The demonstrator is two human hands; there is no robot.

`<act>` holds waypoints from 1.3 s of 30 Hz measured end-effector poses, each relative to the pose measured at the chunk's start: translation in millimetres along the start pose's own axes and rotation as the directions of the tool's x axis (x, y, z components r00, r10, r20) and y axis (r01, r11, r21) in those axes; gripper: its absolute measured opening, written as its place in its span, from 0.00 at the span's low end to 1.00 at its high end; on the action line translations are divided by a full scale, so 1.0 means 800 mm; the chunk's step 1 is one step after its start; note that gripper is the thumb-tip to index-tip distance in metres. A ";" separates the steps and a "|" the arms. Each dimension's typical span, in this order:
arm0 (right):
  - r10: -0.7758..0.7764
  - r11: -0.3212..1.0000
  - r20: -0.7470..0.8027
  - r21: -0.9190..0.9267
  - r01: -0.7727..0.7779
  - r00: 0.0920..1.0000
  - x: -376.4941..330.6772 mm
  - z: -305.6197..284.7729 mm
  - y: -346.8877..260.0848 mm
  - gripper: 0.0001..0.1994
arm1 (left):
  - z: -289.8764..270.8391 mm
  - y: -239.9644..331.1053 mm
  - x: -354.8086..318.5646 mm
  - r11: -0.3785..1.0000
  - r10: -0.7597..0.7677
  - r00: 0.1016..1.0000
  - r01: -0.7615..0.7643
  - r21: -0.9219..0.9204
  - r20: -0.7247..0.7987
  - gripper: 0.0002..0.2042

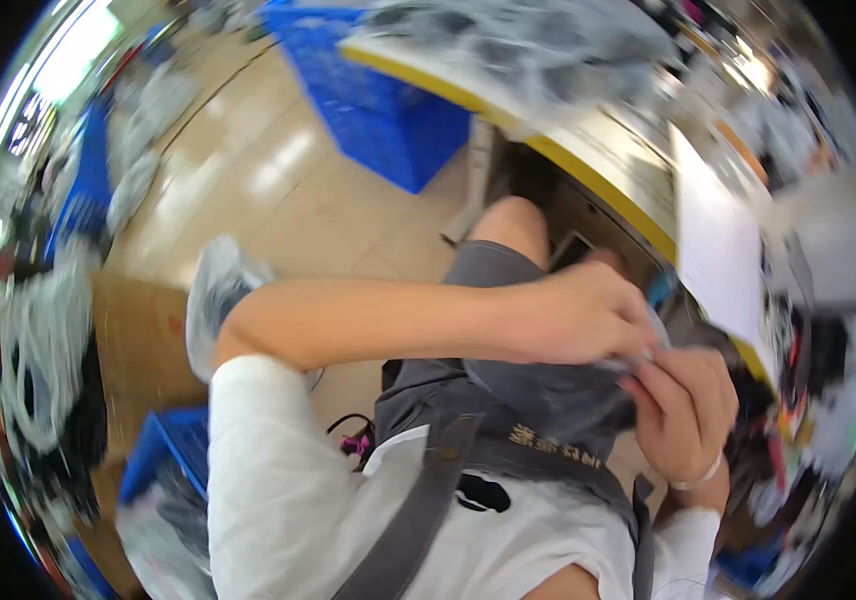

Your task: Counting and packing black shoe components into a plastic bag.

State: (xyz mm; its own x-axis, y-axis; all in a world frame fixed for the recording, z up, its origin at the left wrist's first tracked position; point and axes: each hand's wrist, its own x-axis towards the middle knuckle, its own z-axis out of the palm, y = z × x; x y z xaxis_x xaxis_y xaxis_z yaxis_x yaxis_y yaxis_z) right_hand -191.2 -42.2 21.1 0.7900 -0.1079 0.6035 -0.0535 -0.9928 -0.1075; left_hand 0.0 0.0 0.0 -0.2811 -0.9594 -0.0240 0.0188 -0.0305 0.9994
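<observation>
Both hands meet over the lap, working one thing: a small clear plastic bag (pixel 638 352), crinkly, thin film, pinched between them.

Left hand (pixel 588 315): fingers curled tight, closed on the bag's upper edge, thumb side down. Right hand (pixel 683 400): fingers bent, pinching the same bag from below, thin bracelet (pixel 698 480) at the wrist. What's inside the bag, can't tell; motion blur smears it.

Judgement on doing it well: film that thin tears or slips, so grip near the edge with fingertips, pull apart evenly, keep the bag close over the lap so nothing drops to the floor.

Under the hands: grey shorts (pixel 508 390), soft matte cloth, and a grey strap (pixel 428 500) running across a white shirt (pixel 278 480).

Just beyond the hands: workbench (pixel 588 165) with a yellow edge strip, flat and hard, and a white sheet of paper (pixel 718 250) hanging over its edge.

Further off, past the left forearm: glossy tan floor (pixel 278 190), a blue plastic crate (pixel 388 120) with lattice walls, a brown cardboard box (pixel 138 340), and more clear bags (pixel 38 350) piled at far left.
</observation>
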 end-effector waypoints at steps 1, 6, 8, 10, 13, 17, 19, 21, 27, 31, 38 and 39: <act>0.047 0.999 0.046 -0.015 -0.046 0.998 -0.009 -0.014 0.001 0.12 | 0.015 0.004 0.013 0.997 -0.037 0.999 0.037 0.065 -0.001 0.12; -0.074 0.988 -0.001 -0.136 0.073 0.997 -0.015 -0.009 0.016 0.08 | 0.020 -0.007 0.016 0.820 0.418 0.905 -0.336 0.462 -0.083 0.09; -0.078 0.991 0.013 -0.108 0.079 0.997 -0.036 -0.009 0.026 0.08 | 0.029 -0.016 0.018 0.747 0.509 0.854 -0.379 0.546 -0.104 0.09; -0.094 0.994 -0.006 -0.059 0.093 0.996 -0.035 -0.001 0.027 0.07 | 0.031 -0.028 0.018 0.599 0.653 0.753 -0.446 0.664 -0.083 0.09; -0.118 0.991 -0.029 -0.066 0.116 0.993 -0.030 0.002 0.026 0.05 | 0.032 -0.032 0.015 0.645 0.662 0.732 -0.445 0.621 -0.163 0.08; -0.115 0.991 -0.010 -0.069 0.114 0.993 -0.026 0.001 0.026 0.03 | 0.033 -0.043 0.028 0.644 0.696 0.687 -0.468 0.605 -0.209 0.07; -0.020 0.998 0.070 -0.063 0.024 0.997 -0.025 -0.001 0.027 0.03 | 0.029 -0.043 0.031 0.613 0.665 0.731 -0.420 0.670 -0.151 0.09; 0.109 0.994 0.051 0.024 -0.110 0.993 -0.031 0.003 0.033 0.07 | 0.026 -0.049 0.034 0.525 0.751 0.640 -0.430 0.735 -0.163 0.11; 0.583 0.718 0.120 0.387 -0.578 0.804 -0.030 0.021 0.038 0.39 | 0.011 -0.036 -0.003 0.677 0.354 0.934 -0.294 0.675 0.051 0.23; 0.438 0.644 0.508 0.398 -0.654 0.741 -0.028 -0.001 0.030 0.55 | 0.011 -0.056 0.009 0.630 0.489 0.872 -0.321 0.707 -0.040 0.25; 0.391 0.867 0.607 0.009 -0.498 0.691 0.080 0.101 -0.028 0.30 | -0.124 -0.134 -0.100 0.809 0.577 0.720 -0.439 0.391 -0.385 0.18; 0.374 0.879 0.605 0.009 -0.476 0.703 0.085 0.107 -0.022 0.30 | -0.156 -0.126 -0.155 0.916 0.361 0.674 -0.127 0.380 -0.644 0.16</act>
State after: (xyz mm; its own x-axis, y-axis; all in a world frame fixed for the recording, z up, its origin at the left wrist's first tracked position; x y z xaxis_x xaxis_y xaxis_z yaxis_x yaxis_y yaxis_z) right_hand -84.1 -27.9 -3.5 0.9046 -0.4158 -0.0941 -0.4179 -0.8210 -0.3891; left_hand 152.7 86.7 -101.4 0.4352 -0.8386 0.3276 -0.3117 0.2010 0.9287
